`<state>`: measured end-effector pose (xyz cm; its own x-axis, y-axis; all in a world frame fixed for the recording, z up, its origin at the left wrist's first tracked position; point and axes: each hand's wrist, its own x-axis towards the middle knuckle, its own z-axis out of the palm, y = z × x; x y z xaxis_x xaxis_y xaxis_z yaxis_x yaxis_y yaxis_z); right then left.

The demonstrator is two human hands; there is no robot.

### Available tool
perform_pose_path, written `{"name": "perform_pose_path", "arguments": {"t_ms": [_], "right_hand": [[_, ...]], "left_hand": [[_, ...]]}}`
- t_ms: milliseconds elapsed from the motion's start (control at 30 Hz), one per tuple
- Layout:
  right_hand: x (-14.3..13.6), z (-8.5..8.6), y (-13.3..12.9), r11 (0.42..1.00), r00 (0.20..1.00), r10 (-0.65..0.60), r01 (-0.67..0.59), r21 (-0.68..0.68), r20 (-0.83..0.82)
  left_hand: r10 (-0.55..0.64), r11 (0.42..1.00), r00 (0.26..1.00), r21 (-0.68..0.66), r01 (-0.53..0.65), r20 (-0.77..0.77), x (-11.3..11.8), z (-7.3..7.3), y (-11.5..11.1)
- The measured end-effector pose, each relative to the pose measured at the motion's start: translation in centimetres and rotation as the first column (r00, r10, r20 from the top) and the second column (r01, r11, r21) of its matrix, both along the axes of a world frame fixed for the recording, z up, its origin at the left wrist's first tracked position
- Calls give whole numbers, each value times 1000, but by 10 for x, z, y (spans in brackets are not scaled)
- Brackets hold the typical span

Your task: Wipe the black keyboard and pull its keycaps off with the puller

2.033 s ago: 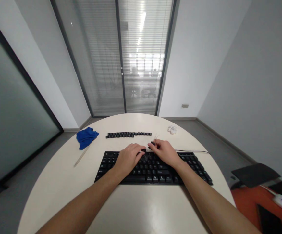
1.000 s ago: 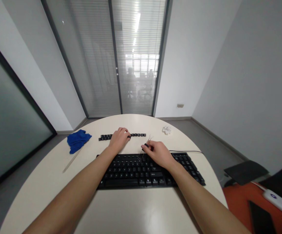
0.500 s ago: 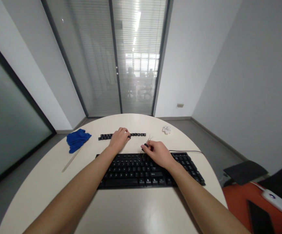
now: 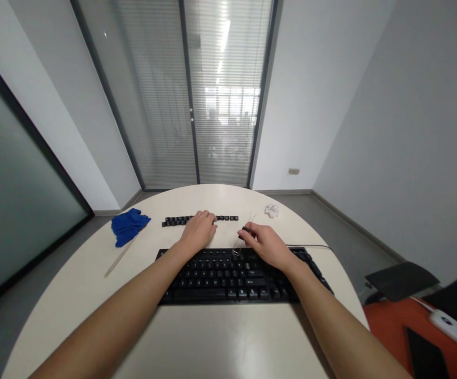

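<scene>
A black keyboard (image 4: 212, 279) lies across the table in front of me. My right hand (image 4: 265, 242) grips a wire keycap puller (image 4: 245, 231) by its dark middle. The puller's lower wire loops reach down to the upper rows of keys. Beyond the keyboard, loose black keycaps (image 4: 175, 221) are lined up in rows. My left hand (image 4: 200, 229) is at these rows, its fingers bent together on a small dark keycap (image 4: 214, 222), which is mostly hidden. The hand also covers part of the rows.
A blue cloth (image 4: 129, 226) lies at the left with a thin wooden stick (image 4: 121, 255) partly under it. Crumpled white tissue (image 4: 271, 210) sits at the far right of the round table (image 4: 196, 342). The keyboard's cable (image 4: 309, 245) runs off to the right.
My right hand with the keycap puller has shifted slightly right. My left hand has moved a little right along the keycap rows.
</scene>
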<state>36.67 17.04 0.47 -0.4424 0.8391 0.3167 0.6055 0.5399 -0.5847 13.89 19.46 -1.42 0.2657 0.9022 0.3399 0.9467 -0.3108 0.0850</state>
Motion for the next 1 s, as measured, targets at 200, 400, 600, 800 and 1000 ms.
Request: {"name": "perform_pose_path", "arguments": {"t_ms": [200,400,600,800,1000], "right_hand": [[3,1,0,997,996,72,-72,3,47],[-6,1,-7,990,986,138,-138,-6,93],[-23,-2,-18,983,972,158,-172,69,174],[-25,-6,-14,998,994,67,-67,-9,82],[-25,-10,-10,993,995,96,-96,-75,-4]], "left_hand": [[32,988,978,-152,0,206,23,-13,-51],[-104,987,957,-88,132,272,10,-25,-63],[-50,992,980,-105,71,195,-2,-26,-63],[-171,980,936,-46,194,308,2,-15,-76],[-277,941,878,-78,331,390,1,-12,-80]]}}
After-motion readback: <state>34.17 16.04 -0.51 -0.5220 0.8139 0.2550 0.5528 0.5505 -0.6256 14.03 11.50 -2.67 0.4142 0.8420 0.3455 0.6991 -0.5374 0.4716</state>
